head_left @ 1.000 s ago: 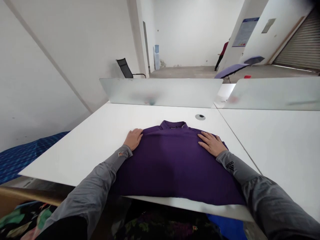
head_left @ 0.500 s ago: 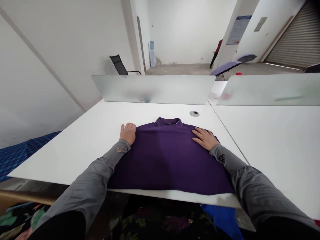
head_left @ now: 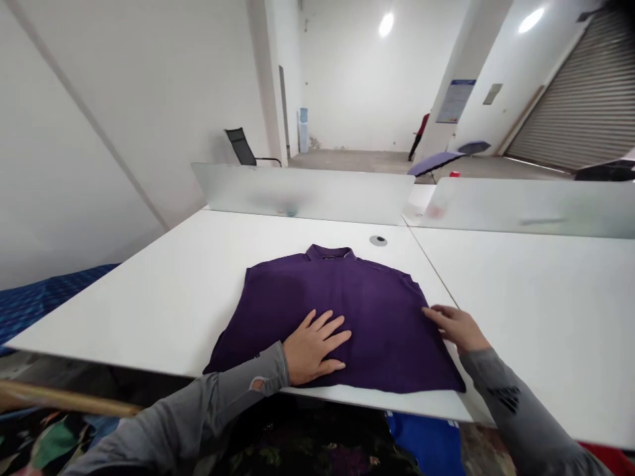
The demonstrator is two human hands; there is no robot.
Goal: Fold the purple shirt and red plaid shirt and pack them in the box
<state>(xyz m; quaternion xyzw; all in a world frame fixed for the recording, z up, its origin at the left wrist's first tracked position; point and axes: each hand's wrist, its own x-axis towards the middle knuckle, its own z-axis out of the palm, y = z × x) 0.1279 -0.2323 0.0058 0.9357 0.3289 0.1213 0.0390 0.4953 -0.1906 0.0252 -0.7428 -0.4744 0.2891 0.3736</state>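
A purple polo shirt (head_left: 377,317) lies face down or folded on the white table, its collar (head_left: 330,252) pointing away from me; which side is up I cannot tell. My left hand (head_left: 315,349) rests flat on the lower middle of the cloth, fingers spread. At the shirt's right edge, my right hand (head_left: 456,325) has its fingertips closed on the fabric, thumb partly hidden. Both sleeves of the shirt are out of sight, and its hem runs along the table's near edge.
Frosted glass dividers (head_left: 302,195) stand along the back of the white table (head_left: 163,284). A cable hole (head_left: 378,240) lies beyond the collar. Blue patterned fabric (head_left: 44,301) is at the left; a person (head_left: 419,137) stands far back.
My left hand has moved from the shirt's left shoulder to its lower middle. My right hand has slid from the right shoulder down to the right edge. The camera view has tilted up.
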